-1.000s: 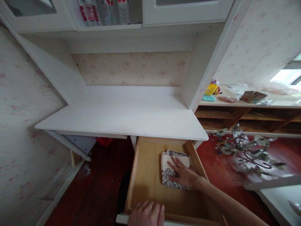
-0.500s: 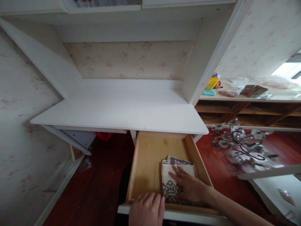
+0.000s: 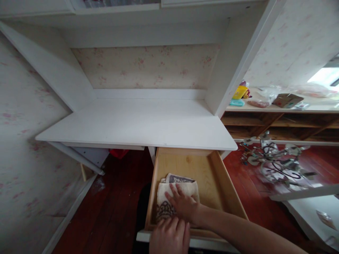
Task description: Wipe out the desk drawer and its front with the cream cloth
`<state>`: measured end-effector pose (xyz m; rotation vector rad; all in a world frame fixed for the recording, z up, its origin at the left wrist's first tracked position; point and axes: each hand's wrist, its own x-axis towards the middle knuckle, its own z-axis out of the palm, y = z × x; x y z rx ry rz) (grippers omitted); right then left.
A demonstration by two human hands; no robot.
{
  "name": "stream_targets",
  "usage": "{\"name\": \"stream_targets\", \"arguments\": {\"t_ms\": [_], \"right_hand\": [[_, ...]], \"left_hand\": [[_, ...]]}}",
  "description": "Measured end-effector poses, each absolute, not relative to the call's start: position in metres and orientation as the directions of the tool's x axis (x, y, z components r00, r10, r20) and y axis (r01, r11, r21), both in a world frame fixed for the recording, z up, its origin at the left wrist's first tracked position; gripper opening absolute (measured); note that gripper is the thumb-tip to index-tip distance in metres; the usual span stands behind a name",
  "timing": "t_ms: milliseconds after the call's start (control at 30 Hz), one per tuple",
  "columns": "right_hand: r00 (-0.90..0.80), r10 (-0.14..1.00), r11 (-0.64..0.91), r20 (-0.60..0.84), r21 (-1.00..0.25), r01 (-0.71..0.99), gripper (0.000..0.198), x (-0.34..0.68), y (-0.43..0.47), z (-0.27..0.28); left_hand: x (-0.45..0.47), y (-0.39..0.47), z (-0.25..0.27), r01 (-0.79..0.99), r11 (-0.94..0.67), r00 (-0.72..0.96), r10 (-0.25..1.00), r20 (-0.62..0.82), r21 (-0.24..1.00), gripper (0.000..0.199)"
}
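Observation:
A pulled-out wooden drawer (image 3: 217, 183) juts from under the white desk (image 3: 143, 123). Inside it, at the front left, lies a folded cream cloth (image 3: 165, 192) with a dark grey pattern. My right hand (image 3: 184, 206) presses flat on the cloth, fingers spread, and covers part of it. At the drawer's front edge, my left hand (image 3: 169, 236) is closed over the top of the white drawer front (image 3: 206, 243). Its fingers curl over the rim, and the lower part of the hand runs out of view.
On the right, a chandelier (image 3: 275, 158) lies on the red wooden floor (image 3: 106, 211) by a low shelf unit (image 3: 246, 121). A yellow container (image 3: 239, 92), a cardboard box (image 3: 287, 100) and plastic bags sit on that shelf. Hutch sides rise from the desk.
My right hand has slid left across the drawer bottom, and the cloth has moved with it from the right side to the left. My left hand still grips the drawer front.

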<state>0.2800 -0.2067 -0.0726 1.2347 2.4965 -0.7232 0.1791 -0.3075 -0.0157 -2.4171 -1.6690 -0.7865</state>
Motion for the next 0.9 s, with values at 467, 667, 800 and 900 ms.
{"name": "stream_targets", "arguments": {"t_ms": [467,667,800,900], "right_hand": [[-0.612,0.526,0.572,-0.59,-0.287,0.768,0.102,0.255,-0.135,-0.061],[-0.538,0.603,0.482,-0.589,-0.268,0.834,0.085,0.241,-0.087,-0.057],[-0.47,0.672,0.421,-0.573,-0.227,0.878,0.078,0.236,-0.076,-0.059],[-0.458,0.68,0.407,-0.572,-0.225,0.885,0.077,0.236,-0.076,-0.06]], "left_hand": [[0.185,-0.31,-0.03,0.913,-0.321,0.163,0.853,0.496,0.252,0.018],[0.182,-0.309,-0.029,0.919,-0.343,0.203,0.832,0.516,0.192,0.015],[0.182,-0.308,-0.03,0.928,-0.325,0.191,0.833,0.519,0.181,0.016],[0.182,-0.307,-0.032,0.928,-0.33,0.195,0.826,0.529,0.174,0.016]]}}
